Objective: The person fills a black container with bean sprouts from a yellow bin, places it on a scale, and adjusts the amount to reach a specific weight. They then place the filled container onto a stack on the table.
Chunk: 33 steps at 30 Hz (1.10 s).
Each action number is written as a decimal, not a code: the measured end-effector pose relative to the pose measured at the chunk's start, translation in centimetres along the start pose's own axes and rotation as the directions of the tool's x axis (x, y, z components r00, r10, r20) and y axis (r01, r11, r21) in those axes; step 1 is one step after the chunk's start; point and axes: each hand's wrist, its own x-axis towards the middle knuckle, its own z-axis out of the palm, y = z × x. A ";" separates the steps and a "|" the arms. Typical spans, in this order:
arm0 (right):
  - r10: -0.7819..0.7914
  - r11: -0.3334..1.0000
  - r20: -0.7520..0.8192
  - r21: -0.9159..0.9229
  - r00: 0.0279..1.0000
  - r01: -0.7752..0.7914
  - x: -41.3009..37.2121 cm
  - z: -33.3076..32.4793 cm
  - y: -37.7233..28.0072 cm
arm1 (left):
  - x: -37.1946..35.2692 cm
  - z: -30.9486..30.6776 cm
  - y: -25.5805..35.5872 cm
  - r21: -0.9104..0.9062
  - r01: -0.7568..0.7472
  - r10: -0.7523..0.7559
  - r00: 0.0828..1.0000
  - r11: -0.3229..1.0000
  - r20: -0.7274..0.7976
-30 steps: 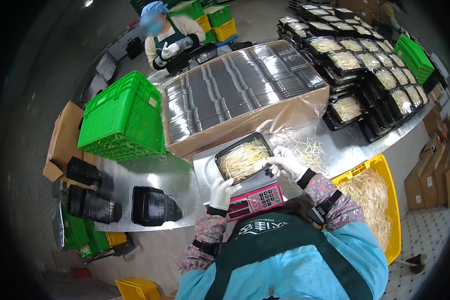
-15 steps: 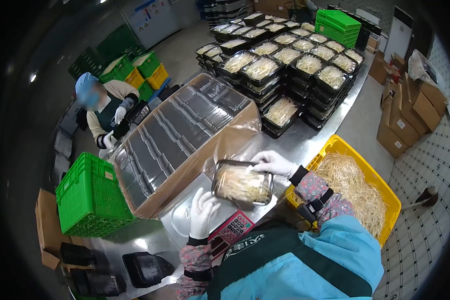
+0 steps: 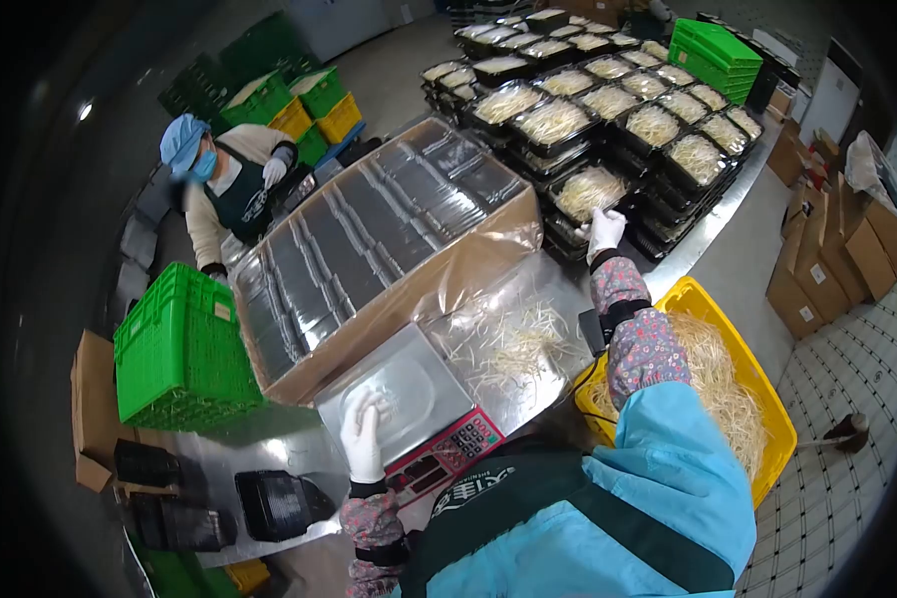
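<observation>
My right hand (image 3: 605,233), in a white glove, reaches out to the near edge of a black tray of bean sprouts (image 3: 588,192) on the front stack, its fingers closed at the rim. Over the steel plate of a scale (image 3: 424,364) hovers my left hand (image 3: 365,437), also gloved, fingers stretched out and holding nothing. The scale's red keypad panel (image 3: 458,446) faces me. Loose sprouts (image 3: 518,349) lie scattered on the metal table beside the scale. To my right stands a yellow crate (image 3: 782,424) heaped with bean sprouts (image 3: 718,369).
A cardboard box (image 3: 399,304) of black trays stands beyond the scale, a green crate (image 3: 174,344) to its left. Filled trays (image 3: 608,103) are stacked at the back. Empty black trays (image 3: 281,503) lie at lower left. A co-worker (image 3: 231,184) stands across the table.
My right hand has carried the filled tray from above the scale forward to the front stack. My left hand has moved slightly left and down. The scale plate and scattered sprouts are now uncovered.
</observation>
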 end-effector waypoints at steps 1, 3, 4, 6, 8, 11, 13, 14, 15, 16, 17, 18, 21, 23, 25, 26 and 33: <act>-0.048 0.999 0.023 0.011 0.999 0.048 0.5 -0.2 1.0 | -0.8 -1.9 -0.7 0.102 -0.037 0.046 0.995 0.994 -0.087; 0.072 0.988 0.174 0.121 0.982 -0.094 -1.5 -1.5 0.5 | -2.5 -6.0 -0.9 0.170 -0.058 0.102 0.959 0.984 -0.264; 0.048 0.992 0.124 0.113 0.991 -0.063 -3.4 -1.6 0.3 | -3.4 -8.5 -0.8 0.420 -0.023 0.190 0.913 0.907 -0.362; -0.016 1.000 0.088 0.018 0.996 0.015 -6.9 -2.3 1.6 | -5.7 -15.1 -1.3 0.768 0.142 0.393 0.793 0.624 -0.465; -0.041 0.979 0.240 -0.184 0.970 0.087 -9.0 -3.7 5.2 | -8.4 -21.8 -3.3 0.833 0.436 0.519 0.652 0.340 -0.553; -0.148 0.865 0.459 -0.370 0.876 0.339 -9.7 -5.4 12.9 | -11.7 -26.1 -3.1 0.758 0.636 0.316 0.697 0.144 -0.644; -0.045 0.880 0.567 -0.367 0.822 0.301 -12.6 -4.8 13.9 | -13.6 -30.0 -7.9 0.849 0.527 0.168 0.836 0.023 -0.523; -0.021 0.901 0.622 -0.327 0.783 0.284 -13.9 -4.1 14.1 | -13.5 -30.3 -8.8 0.780 0.606 0.148 0.766 0.159 -0.625; 0.058 0.901 0.627 -0.367 0.777 0.229 -15.2 -3.3 14.0 | -13.4 -30.7 -8.6 0.786 0.587 0.094 0.786 0.196 -0.611; 0.045 0.903 0.666 -0.345 0.745 0.254 -16.0 -2.7 14.4 | -13.3 -30.6 -8.3 0.778 0.563 0.121 0.783 0.279 -0.610; 0.079 0.916 0.684 -0.337 0.725 0.218 -17.8 -1.9 13.7 | -13.0 -29.5 -7.0 0.750 0.588 0.156 0.746 0.303 -0.648; 0.105 0.916 0.715 -0.339 0.691 0.212 -19.0 -1.5 13.4 | -12.7 -29.1 -6.0 0.701 0.634 0.149 0.698 0.326 -0.700; 0.084 0.896 0.797 -0.323 0.598 0.304 -22.2 -0.6 12.6 | -11.8 -27.7 -2.0 0.581 0.687 0.157 0.578 0.437 -0.801; 0.003 0.835 0.841 -0.300 0.542 0.461 -25.1 -0.8 11.0 | -11.4 -29.2 -2.0 0.627 0.503 0.318 0.569 0.595 -0.758; -0.128 0.763 0.873 -0.217 0.471 0.609 -29.3 -1.0 8.7 | -8.9 -27.4 0.7 0.666 0.262 0.462 0.546 0.699 -0.699; -0.112 0.780 0.877 -0.214 0.467 0.588 -30.7 -1.4 8.4 | -7.4 -26.4 2.0 0.635 0.327 0.382 0.581 0.700 -0.719; 0.171 0.716 0.876 -0.425 0.450 0.554 -37.3 -6.9 3.5 | 6.4 -3.3 2.2 0.597 -0.438 0.509 0.859 0.672 0.057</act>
